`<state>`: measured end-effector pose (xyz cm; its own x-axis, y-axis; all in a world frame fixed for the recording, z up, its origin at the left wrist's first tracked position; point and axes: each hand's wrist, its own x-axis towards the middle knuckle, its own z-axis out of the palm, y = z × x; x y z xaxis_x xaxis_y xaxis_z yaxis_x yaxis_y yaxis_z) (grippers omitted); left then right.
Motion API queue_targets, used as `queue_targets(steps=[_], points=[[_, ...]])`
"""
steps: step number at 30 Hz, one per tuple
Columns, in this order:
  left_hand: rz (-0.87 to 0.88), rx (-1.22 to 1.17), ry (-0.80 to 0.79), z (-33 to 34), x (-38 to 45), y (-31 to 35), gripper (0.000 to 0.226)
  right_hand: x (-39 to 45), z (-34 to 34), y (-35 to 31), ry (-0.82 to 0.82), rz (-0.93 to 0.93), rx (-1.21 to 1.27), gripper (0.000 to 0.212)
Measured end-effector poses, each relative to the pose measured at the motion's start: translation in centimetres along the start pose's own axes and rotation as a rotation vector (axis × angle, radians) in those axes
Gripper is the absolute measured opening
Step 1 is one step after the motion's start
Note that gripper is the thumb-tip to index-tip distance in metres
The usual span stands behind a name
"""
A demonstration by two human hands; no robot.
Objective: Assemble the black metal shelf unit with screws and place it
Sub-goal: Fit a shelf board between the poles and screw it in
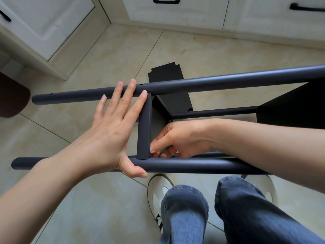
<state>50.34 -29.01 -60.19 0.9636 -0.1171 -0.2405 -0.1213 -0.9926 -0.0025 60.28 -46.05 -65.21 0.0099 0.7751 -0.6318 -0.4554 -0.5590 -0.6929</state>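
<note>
Black metal shelf unit (193,85) on its side, matte tubes, left hand (112,131) flat on it

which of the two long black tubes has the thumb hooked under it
The nearer tube, closest to the knees: the left hand hooks its thumb under it, while only its fingertips rest on the farther tube.
</note>
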Motion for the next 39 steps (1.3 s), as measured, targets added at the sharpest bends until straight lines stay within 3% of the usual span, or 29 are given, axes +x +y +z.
queue_targets(steps=[12,18,25,39], points=[[-0.007,0.022,0.002,-0.78,0.48,0.39,0.155,0.1,0.53,-0.64,0.083,-0.022,-0.066,0.024],[-0.008,0.011,0.004,-0.77,0.4,0.35,0.154,-0.56,-0.14,-0.71,-0.009,-0.008,-0.05,0.009],[-0.007,-0.002,-0.011,-0.86,0.38,0.4,0.153,-0.11,0.08,-0.6,0.028,0.032,-0.051,0.025],[0.014,0.007,-0.02,-0.7,0.24,0.14,0.156,0.09,-0.02,-0.34,-0.035,0.042,0.002,0.019]])
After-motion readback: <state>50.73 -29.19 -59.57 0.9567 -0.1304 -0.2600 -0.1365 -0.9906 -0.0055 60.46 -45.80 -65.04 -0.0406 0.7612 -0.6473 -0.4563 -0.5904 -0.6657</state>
